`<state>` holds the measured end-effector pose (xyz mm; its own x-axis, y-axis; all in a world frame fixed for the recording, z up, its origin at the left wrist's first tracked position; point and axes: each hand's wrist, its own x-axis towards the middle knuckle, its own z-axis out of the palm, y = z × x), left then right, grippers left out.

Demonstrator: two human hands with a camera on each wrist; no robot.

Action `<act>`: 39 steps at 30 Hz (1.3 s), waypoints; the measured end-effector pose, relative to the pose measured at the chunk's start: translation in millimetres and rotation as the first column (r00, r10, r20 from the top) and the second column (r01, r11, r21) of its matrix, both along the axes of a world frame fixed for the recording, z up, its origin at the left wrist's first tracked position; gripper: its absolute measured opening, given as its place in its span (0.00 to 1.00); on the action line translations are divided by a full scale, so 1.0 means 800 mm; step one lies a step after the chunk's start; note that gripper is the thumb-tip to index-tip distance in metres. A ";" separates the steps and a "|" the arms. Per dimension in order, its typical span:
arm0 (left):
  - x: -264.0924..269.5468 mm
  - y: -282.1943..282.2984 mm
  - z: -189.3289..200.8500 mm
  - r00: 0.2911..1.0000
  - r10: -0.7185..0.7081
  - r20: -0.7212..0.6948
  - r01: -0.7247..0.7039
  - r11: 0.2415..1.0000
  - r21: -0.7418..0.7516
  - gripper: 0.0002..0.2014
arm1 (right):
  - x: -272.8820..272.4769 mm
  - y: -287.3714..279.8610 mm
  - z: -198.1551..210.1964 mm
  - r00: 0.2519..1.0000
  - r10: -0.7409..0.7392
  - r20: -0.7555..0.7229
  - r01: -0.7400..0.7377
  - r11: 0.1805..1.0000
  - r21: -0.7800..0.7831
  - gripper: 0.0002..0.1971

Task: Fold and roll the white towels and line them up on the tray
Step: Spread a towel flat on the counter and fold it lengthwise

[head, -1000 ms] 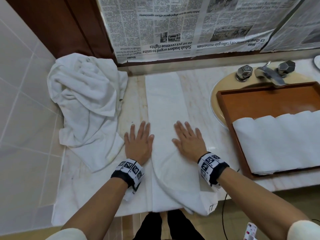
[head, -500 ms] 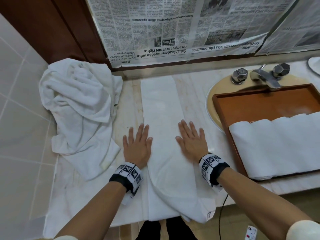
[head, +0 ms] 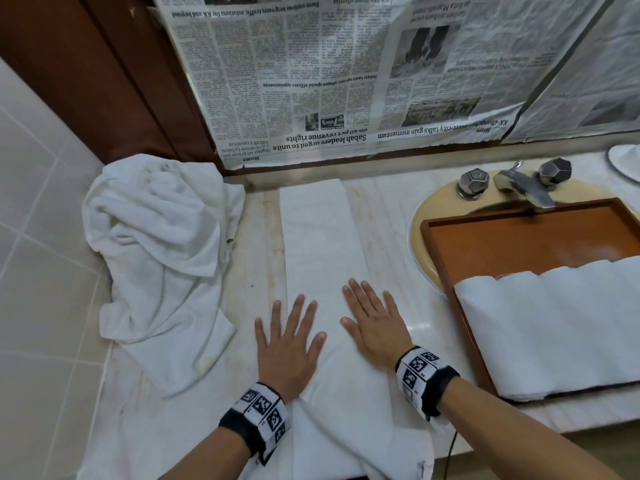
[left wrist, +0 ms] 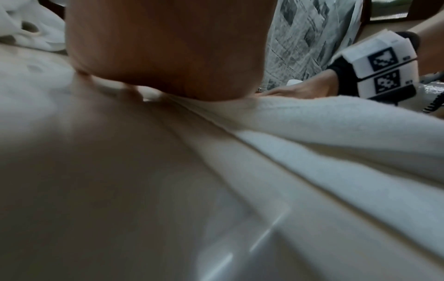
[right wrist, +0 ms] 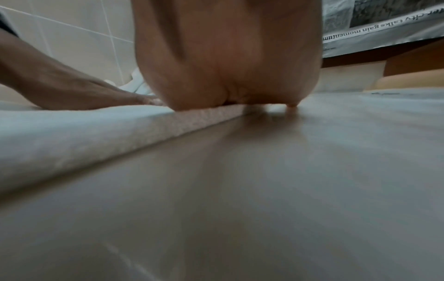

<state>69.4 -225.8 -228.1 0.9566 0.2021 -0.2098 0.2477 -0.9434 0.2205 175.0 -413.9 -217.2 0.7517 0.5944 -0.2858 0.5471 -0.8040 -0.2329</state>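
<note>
White folded towel (head: pixel 322 271) lying as a long strip from 6 to 12 o'clock on the tabletop (head: pixel 381 216), pressed flat under spread left hand (head: pixel 287 344) and right hand (head: pixel 375 327); probably smoothing step, next rolling toward tray (head: pixel 519 233) at 3 o'clock.

Black wristbands (head: pixel 426 383) with white marker-coded blocks; white sleeves (head: pixel 627 477).

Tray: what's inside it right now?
Rolled white towels fill the near part of the tray; its far floor is bare. Whatever lies beneath the towels is covered.
</note>
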 end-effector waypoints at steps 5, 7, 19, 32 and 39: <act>0.050 0.003 0.005 0.999 0.043 -0.019 -0.044 0.999 -0.026 0.32 | 0.053 0.011 0.005 1.000 0.001 -0.007 -0.001 1.000 0.013 0.48; 0.071 0.005 0.007 0.998 0.059 -0.031 -0.060 0.998 -0.025 0.32 | 0.074 0.017 0.004 1.000 -0.003 -0.003 0.003 1.000 0.002 0.49; 0.112 -0.005 0.034 0.999 0.038 -0.016 -0.040 0.992 -0.116 0.38 | 0.100 0.015 0.040 0.996 -0.062 -0.068 0.073 0.981 0.181 0.33; 0.005 -0.016 0.024 0.961 -0.060 0.271 0.160 0.916 -0.367 0.27 | -0.046 -0.079 0.045 0.989 -0.055 -0.135 0.079 0.981 0.180 0.23; -0.030 -0.032 0.043 0.953 -0.159 0.258 0.238 0.920 -0.311 0.16 | -0.084 -0.092 0.066 0.954 -0.229 -0.194 0.231 0.973 -0.011 0.19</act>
<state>45.2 -251.7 -194.1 0.9991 -0.0412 -0.0076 -0.0300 -0.8286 0.5590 108.2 -487.3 -164.4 0.7998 0.4159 -0.4328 0.2911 -0.8994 -0.3262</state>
